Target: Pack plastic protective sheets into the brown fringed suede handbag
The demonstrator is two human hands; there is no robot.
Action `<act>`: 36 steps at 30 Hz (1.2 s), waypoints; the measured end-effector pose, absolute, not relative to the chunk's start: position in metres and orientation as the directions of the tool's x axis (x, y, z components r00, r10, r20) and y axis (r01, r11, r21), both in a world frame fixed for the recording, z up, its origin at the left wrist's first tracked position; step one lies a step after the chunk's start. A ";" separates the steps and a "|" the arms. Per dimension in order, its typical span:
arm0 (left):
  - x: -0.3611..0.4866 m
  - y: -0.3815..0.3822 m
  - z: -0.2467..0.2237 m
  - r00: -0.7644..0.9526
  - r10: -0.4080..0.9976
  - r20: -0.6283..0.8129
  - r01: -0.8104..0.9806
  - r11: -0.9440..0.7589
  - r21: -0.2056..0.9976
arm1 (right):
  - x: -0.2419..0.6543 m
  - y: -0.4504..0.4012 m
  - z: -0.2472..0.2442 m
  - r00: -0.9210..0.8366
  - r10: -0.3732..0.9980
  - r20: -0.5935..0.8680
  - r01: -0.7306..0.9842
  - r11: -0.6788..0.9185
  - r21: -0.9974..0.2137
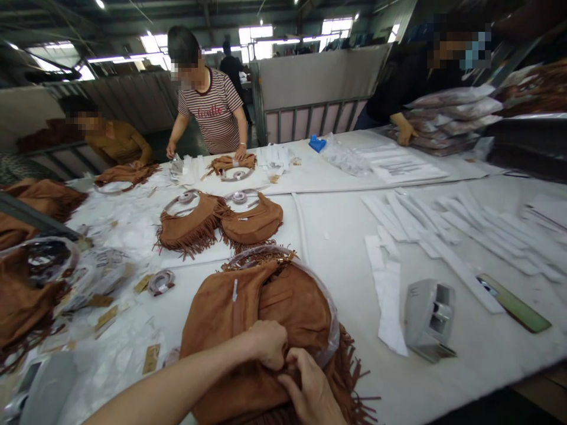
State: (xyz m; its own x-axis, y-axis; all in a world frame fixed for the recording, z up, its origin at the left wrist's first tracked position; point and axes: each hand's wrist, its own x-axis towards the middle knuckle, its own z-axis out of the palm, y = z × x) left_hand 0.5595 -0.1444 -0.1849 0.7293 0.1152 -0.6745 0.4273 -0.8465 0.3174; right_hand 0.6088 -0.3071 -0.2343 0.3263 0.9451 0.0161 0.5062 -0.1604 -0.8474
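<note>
In front of me on the white table lies a brown suede handbag (212,301) with long fringe along its right and lower edges. Its handle, covered in clear plastic, curves up around the far side. My left hand (269,343) has its fingers curled on the bag's lower middle. Close against it, my right hand (310,383) pinches with thumb and forefinger at the same spot. Both hands are closed on the brown suede there; the exact part between the fingertips is hidden. A small white tag sticks up on the bag's left panel.
Two fringed handbags (252,218) lie farther back. To the right are a grey tape dispenser (429,319), white foam strips (456,268) and a green phone (516,304). A strap coil (162,283) and plastic wrap lie left. Several people stand or sit around the table.
</note>
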 end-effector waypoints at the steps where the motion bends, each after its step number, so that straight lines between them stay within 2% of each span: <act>1: 0.554 -0.144 -0.189 0.751 0.142 -0.645 0.454 -0.820 0.348 | 0.609 -0.307 -0.234 0.352 0.936 -0.024 0.498 -0.209 -0.842; 4: 0.543 -0.142 -0.202 0.796 0.167 -0.582 0.497 -0.729 0.471 | 0.609 -0.301 -0.229 0.382 0.908 -0.170 0.472 -0.350 -0.809; 8: 0.538 -0.139 -0.211 0.837 0.163 -0.523 0.492 -0.641 0.589 | 0.610 -0.288 -0.228 0.344 0.904 -0.254 0.480 -0.401 -0.780; 11: 0.538 -0.140 -0.212 0.856 0.160 -0.491 0.470 -0.636 0.612 | 0.608 -0.280 -0.239 0.333 0.877 -0.346 0.423 -0.467 -0.777; 15: 0.538 -0.142 -0.212 0.890 0.136 -0.436 0.405 -0.676 0.616 | 0.606 -0.277 -0.261 0.352 0.806 -0.476 0.249 -0.571 -0.782; 19: 0.540 -0.136 -0.211 0.846 0.144 -0.513 0.467 -0.664 0.584 | 0.605 -0.278 -0.270 0.436 0.751 -0.496 0.160 -0.607 -0.779; 23: 0.543 -0.125 -0.199 0.789 0.162 -0.592 0.521 -0.687 0.507 | 0.606 -0.277 -0.265 0.395 0.782 -0.483 0.189 -0.583 -0.790; 29: 0.552 -0.133 -0.182 0.683 0.121 -0.720 0.423 -0.870 0.255 | 0.605 -0.275 -0.258 0.431 0.773 -0.465 0.213 -0.588 -0.780; 32: 0.553 -0.140 -0.187 0.673 0.057 -0.738 0.382 -0.881 0.280 | 0.604 -0.277 -0.260 0.435 0.776 -0.456 0.200 -0.577 -0.792; 36: 0.549 -0.146 -0.186 0.729 0.022 -0.684 0.314 -0.899 0.305 | 0.605 -0.279 -0.257 0.427 0.796 -0.429 0.169 -0.537 -0.827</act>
